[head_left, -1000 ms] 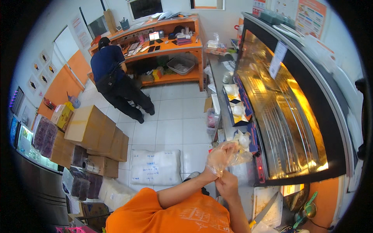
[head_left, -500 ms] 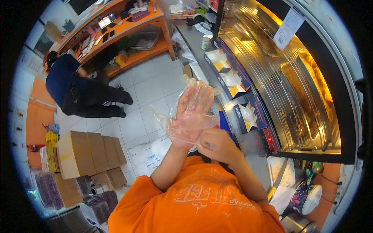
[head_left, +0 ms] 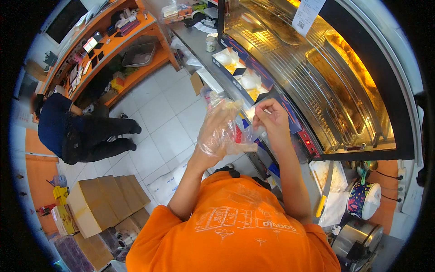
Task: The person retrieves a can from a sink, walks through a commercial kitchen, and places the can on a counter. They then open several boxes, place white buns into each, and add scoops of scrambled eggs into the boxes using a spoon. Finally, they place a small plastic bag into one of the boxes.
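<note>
My left hand (head_left: 218,123) is raised in front of my chest, inside a loose, clear plastic glove (head_left: 209,141). Its fingers point away from me, stretched out, with baggy film bunched around their tips. Close on its right, my right hand (head_left: 275,121) is bare; thumb and forefinger pinch together at a loose edge of the glove's film. Beyond my hands, open dark boxes lined with white paper stand along the steel counter (head_left: 190,40): one box (head_left: 229,61) farther off and another box (head_left: 253,86) nearer. My right hand partly hides the counter behind it.
A lit glass food cabinet (head_left: 312,77) lines the right side. A knife (head_left: 325,192) with a yellow handle lies on a tray near a patterned pot (head_left: 362,199). Cardboard boxes (head_left: 102,199) are stacked at left. Another person (head_left: 86,129) bends by an orange shelf (head_left: 158,56).
My left hand has turned from palm facing me to a more sideways pose. My right hand has moved from the glove's wrist up and outward beside the fingers. The view has shifted right.
</note>
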### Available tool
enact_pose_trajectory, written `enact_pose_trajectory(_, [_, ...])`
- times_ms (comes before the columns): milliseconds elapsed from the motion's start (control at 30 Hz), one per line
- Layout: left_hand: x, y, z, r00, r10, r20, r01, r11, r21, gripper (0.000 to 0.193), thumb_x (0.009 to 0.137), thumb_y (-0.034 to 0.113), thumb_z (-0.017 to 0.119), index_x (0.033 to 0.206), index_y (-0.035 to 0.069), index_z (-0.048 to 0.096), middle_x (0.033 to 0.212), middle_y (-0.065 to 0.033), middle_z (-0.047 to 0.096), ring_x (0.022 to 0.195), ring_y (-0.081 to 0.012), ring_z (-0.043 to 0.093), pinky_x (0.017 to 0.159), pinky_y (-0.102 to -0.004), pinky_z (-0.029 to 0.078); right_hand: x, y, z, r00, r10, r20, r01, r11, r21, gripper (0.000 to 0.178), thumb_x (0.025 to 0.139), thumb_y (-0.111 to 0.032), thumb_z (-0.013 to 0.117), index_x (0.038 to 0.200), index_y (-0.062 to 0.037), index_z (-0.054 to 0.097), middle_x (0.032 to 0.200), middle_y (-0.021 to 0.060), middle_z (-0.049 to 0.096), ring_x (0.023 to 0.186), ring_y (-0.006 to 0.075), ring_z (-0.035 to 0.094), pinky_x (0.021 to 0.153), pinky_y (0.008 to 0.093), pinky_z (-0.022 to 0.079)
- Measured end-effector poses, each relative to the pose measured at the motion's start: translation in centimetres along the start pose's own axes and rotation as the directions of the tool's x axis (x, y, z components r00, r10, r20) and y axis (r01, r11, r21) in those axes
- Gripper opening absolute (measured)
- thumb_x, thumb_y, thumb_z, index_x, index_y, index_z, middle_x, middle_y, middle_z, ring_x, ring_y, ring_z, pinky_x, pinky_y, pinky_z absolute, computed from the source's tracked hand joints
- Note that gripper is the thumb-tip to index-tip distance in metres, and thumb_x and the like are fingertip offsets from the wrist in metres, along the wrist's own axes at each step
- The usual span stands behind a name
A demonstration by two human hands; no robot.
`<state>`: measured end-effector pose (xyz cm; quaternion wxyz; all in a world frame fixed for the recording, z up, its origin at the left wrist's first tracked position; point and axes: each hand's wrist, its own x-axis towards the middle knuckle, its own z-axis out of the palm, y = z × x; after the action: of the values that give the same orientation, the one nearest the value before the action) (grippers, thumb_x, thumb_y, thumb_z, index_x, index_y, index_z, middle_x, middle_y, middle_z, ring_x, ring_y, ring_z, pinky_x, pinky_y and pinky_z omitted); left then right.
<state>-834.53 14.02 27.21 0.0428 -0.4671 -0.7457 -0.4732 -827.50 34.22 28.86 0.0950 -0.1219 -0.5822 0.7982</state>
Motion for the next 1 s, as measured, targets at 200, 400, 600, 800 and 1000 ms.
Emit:
enact_pose_trajectory(200, [0.4, -0.2, -0.5, 0.987, 0.026, 0.161, -0.082, 0.932, 0.354, 0.057, 0.088, 0.017, 0.063, 0.144, 0.01, 0.052, 0.155, -0.0163, 0.038, 0.148, -0.0434, 0.024, 0.121, -0.0599, 0.014, -2.5, 1.9, -1.2, 0.974, 0.155, 0.167, -0.129, 0.979, -0.159, 0.027, 0.084, -0.012, 0.08, 0.102, -0.0062, 0.06, 0.091, 0.0035, 0.064, 0.073, 0.0093, 0.061, 0.06, 0.0224, 0.05])
enact_pose_trajectory(400, [-0.3, -0.9, -1.1, 0.97, 0.045, 0.238, -0.079, 0.988, 0.134, 0.074, 0.081, 0.042, 0.074, 0.145, 0.012, 0.051, 0.159, -0.017, 0.032, 0.151, -0.0465, 0.012, 0.121, -0.0632, 0.003, -1.9, 1.8, -3.5, 0.996, 0.057, -0.068, -0.053, 0.996, 0.066, 0.02, 0.087, -0.004, 0.075, 0.099, -0.0062, 0.06, 0.085, 0.0005, 0.06, 0.073, 0.007, 0.059, 0.059, 0.0201, 0.046])
enact_pose_trajectory(600, [-1.1, -1.2, 0.3, 0.983, -0.033, 0.18, -0.01, 0.972, 0.235, 0.09, 0.073, 0.06, 0.077, 0.147, 0.018, 0.05, 0.158, -0.0184, 0.031, 0.151, -0.0462, 0.012, 0.12, -0.0632, 0.002, -2.1, 2.3, -2.3, 0.981, 0.039, -0.189, 0.057, 0.877, 0.477, 0.03, 0.098, -0.022, 0.065, 0.119, -0.0071, 0.05, 0.111, 0.0095, 0.057, 0.097, 0.0222, 0.063, 0.082, 0.0351, 0.057])
enact_pose_trajectory(800, [-1.2, -1.1, 1.6, 0.987, -0.158, 0.023, 0.155, 0.982, 0.109, 0.09, 0.08, 0.061, 0.072, 0.151, 0.013, 0.045, 0.161, -0.0188, 0.029, 0.151, -0.0483, 0.01, 0.117, -0.0662, 0.006, -6.0, 6.3, 0.3, 0.991, 0.085, -0.098, -0.05, 0.947, 0.316, 0.062, 0.092, -0.031, 0.069, 0.141, -0.0096, 0.036, 0.126, 0.0128, 0.051, 0.118, 0.0272, 0.054, 0.101, 0.0405, 0.048])
enact_pose_trajectory(1000, [-1.4, -0.4, 2.7, 0.972, -0.217, 0.088, 0.172, 0.916, 0.363, 0.084, 0.084, 0.047, 0.073, 0.152, 0.009, 0.041, 0.157, -0.0208, 0.033, 0.145, -0.0544, 0.016, 0.117, -0.0654, 0.01, -7.2, 10.0, 2.9, 0.966, -0.136, 0.22, 0.231, 0.833, -0.503, 0.071, 0.078, -0.014, 0.08, 0.137, -0.0021, 0.042, 0.129, 0.0169, 0.05, 0.122, 0.03, 0.052, 0.101, 0.0407, 0.047])
